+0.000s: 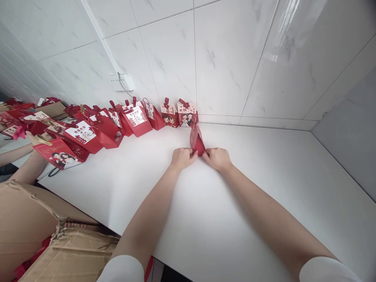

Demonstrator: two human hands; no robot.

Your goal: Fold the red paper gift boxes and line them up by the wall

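Observation:
A small red paper gift box stands on the white table, a little way in front of the back wall. My left hand pinches its lower left edge with closed fingers. My right hand grips the lower right edge in the same way. Both hands rest on the tabletop, and the box rises between them, leaning slightly left.
A row of finished red gift boxes with cartoon couples runs along the wall to the left. Two stand just behind the held box. Another person's arm reaches in at far left. An open cardboard carton sits at lower left.

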